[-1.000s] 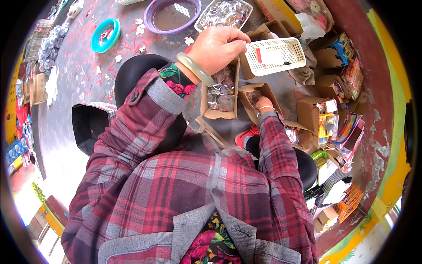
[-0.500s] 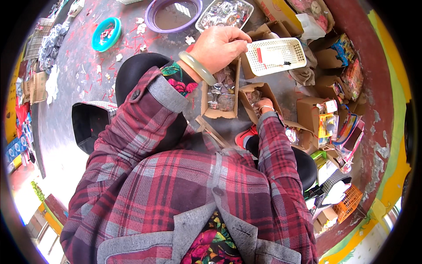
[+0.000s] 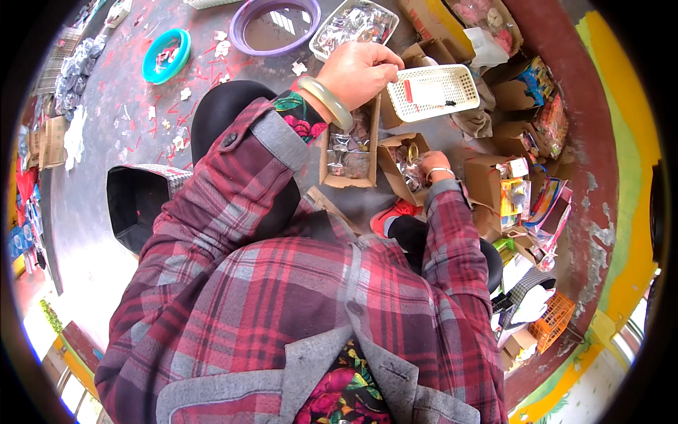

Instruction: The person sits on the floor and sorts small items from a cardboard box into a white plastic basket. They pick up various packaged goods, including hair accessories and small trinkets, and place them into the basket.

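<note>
You are looking down over your own chest, which is filling the near half of the view in a red and grey plaid jacket, with both sleeves reaching away from you toward the floor.

Your right hand (image 3: 432,164) is dipping into an open cardboard box (image 3: 404,169) of small shiny metal pieces just beyond your knee. Its fingers are buried among the pieces, so I cannot tell whether the grip is closed on anything.

Just left of it, a second cardboard box (image 3: 347,157) of similar metal pieces is sitting open, close enough for either hand to reach.

Farther out, your left hand (image 3: 359,69), with a pale bangle (image 3: 323,101) on the wrist, is curling over the far edge of that second box, beside a white plastic basket (image 3: 432,92). The fingers are bent in a loose pinch; whether they are grasping something is hidden.

Beyond that, a clear tray (image 3: 353,25) of metal pieces, a purple basin (image 3: 275,22) and a teal bowl (image 3: 167,55) are resting on the grey floor (image 3: 106,141). More cartons are crowding the right side.
</note>
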